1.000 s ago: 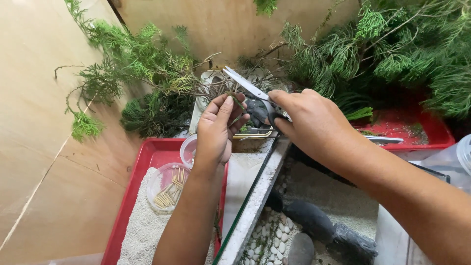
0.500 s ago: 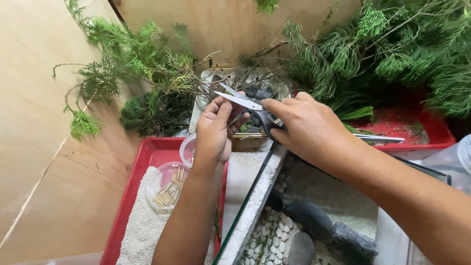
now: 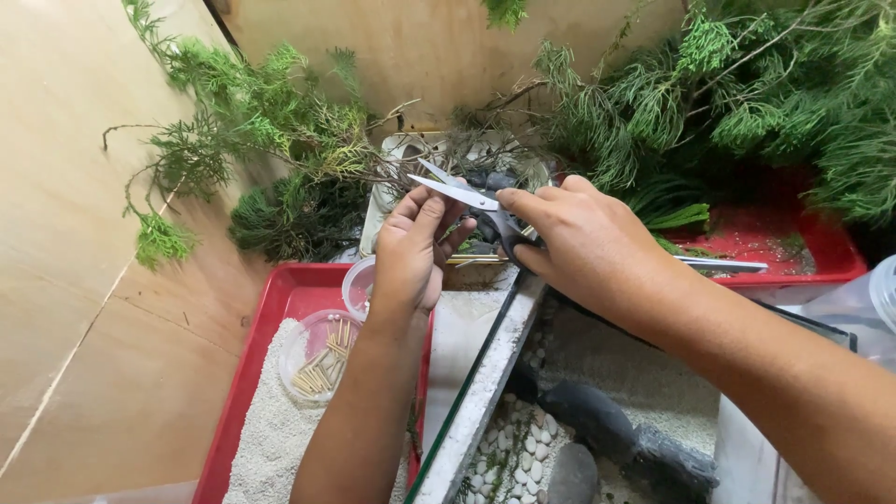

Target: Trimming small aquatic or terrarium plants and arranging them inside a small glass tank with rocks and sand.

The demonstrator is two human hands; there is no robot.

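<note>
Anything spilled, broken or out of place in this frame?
Nothing stands out. The right hand holds open scissors beside the left hand, which pinches a thin twig. The clear cup of sticks sits upright on white gravel that stays inside the red tray. Loose green debris lies in the far red tray.

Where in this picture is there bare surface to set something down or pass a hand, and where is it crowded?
Free: the tan surface left of the red tray, and the pale gravel below the small clear dish. Crowded: around the left hand and right hand with the scissors, amid green branches; pebbles and dark stones fill the glass tank.
</note>
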